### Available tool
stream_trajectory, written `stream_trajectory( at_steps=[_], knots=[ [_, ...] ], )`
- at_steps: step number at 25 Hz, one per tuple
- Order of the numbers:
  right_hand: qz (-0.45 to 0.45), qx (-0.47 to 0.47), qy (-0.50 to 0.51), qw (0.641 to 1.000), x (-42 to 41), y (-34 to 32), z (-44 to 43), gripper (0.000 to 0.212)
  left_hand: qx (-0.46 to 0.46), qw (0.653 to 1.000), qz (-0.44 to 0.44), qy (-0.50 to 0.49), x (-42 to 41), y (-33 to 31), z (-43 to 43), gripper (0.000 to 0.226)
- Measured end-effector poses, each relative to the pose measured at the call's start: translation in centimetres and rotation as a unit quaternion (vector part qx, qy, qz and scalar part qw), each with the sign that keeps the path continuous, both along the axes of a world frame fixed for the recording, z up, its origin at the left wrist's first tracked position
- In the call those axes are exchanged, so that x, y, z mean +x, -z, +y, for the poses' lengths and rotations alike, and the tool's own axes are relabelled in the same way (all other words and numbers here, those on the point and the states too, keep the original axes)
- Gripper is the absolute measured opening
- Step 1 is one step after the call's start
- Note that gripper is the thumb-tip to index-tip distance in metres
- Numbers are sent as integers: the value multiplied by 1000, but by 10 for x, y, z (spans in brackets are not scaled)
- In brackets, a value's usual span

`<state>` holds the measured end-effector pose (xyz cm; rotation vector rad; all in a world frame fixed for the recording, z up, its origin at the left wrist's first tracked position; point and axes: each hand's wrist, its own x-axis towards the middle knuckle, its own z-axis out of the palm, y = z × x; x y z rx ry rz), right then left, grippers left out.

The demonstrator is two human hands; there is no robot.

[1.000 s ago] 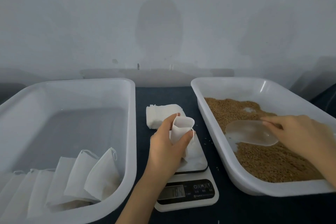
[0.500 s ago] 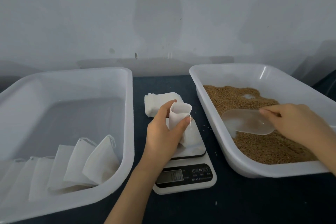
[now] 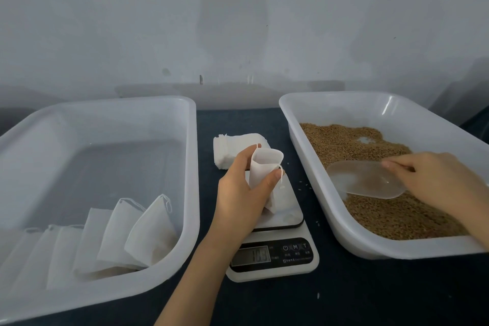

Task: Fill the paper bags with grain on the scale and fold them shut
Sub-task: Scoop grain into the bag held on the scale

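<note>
Left hand point(image 3: 238, 198) grips the small white paper bag point(image 3: 266, 167), mouth open, on the white digital scale point(image 3: 277, 274). Right hand point(image 3: 434, 180) holds a translucent plastic scoop point(image 3: 365, 180) in brown grain point(image 3: 344, 140). The narrow, soft mouth could buckle, spilling grain onto the dark counter point(image 3: 344, 299).

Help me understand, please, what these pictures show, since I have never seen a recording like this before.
There is no machine here: a person works with bare hands, and a camera worn on the head looks down at them. On a dark table stand two white tubs. The left tub holds white bags leaning in a row; the right tub holds brown grain. Between them sit a scale and, behind it, a stack of empty bags. The left hand holds an open paper bag upright on the scale; the right hand holds a clear scoop down at the grain.
</note>
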<state>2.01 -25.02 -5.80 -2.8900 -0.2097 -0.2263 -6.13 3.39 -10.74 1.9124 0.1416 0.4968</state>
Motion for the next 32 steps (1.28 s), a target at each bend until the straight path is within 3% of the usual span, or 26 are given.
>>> stream_trajectory(
  at_steps=[32],
  knots=[
    [18, -21, 10, 1000, 6, 8, -4, 29, -12, 1000, 5, 3, -1, -1, 1, 55]
  ],
)
